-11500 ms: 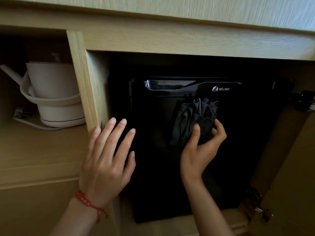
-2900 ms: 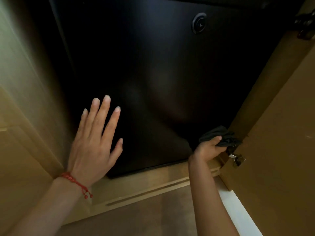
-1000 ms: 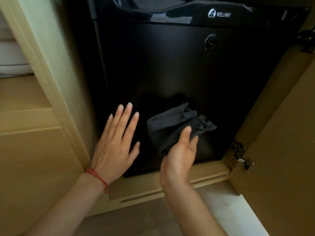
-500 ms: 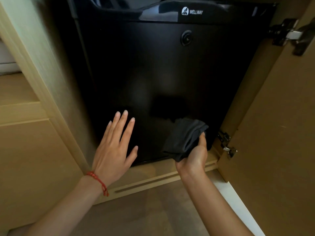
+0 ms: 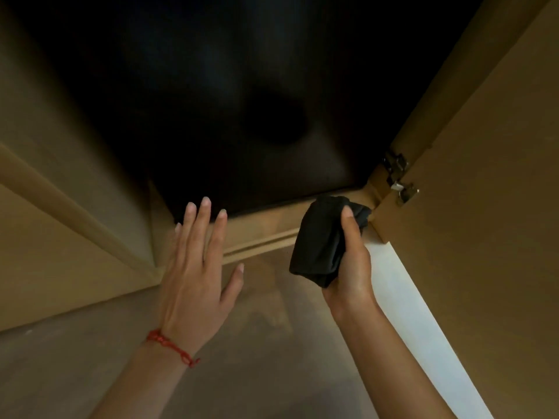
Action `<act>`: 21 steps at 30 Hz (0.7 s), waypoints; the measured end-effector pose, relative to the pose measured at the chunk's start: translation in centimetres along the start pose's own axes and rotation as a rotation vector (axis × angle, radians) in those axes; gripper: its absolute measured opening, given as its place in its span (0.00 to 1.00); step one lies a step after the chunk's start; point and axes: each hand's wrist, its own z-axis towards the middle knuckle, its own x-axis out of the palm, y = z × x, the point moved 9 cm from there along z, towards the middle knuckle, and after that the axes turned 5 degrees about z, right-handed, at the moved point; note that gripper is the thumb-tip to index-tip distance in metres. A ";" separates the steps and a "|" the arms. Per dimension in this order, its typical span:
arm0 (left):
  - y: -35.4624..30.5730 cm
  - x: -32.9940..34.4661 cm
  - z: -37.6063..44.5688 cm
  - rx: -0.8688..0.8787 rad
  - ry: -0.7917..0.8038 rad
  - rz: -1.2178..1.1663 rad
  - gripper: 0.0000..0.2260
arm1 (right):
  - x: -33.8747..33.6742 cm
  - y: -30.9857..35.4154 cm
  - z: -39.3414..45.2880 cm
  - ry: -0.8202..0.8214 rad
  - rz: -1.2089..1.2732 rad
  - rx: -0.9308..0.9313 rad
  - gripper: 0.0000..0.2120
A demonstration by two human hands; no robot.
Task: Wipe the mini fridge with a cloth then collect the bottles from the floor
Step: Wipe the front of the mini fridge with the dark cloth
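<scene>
Black cloth (image 5: 320, 243) bunched in right hand (image 5: 351, 267)

The mini fridge (image 5: 242, 86) door looks smooth, glossy black. The cloth (image 5: 320, 243) is soft, matt dark fabric, bunched in folds. The cabinet door (image 5: 484, 207) is matt, light wood-look board with a shiny metal hinge (image 5: 399, 179). The floor (image 5: 272, 358) looks dull brown.

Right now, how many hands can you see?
2. The left hand is spread open near the fridge's bottom edge; the right hand grips the black cloth.
</scene>
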 end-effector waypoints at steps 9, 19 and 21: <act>-2.7 -2.5 -3.2 -0.024 0.234 -0.026 0.29 | -3.4 0.8 -5.8 -0.118 -0.264 0.068 0.08; -6.9 -14.2 0.3 0.018 0.316 -0.048 0.28 | 2.2 10.3 -14.2 -0.187 -0.298 0.091 0.07; -7.3 -17.1 1.5 0.015 0.311 -0.061 0.29 | 3.9 12.0 -16.1 -0.213 -0.309 0.096 0.08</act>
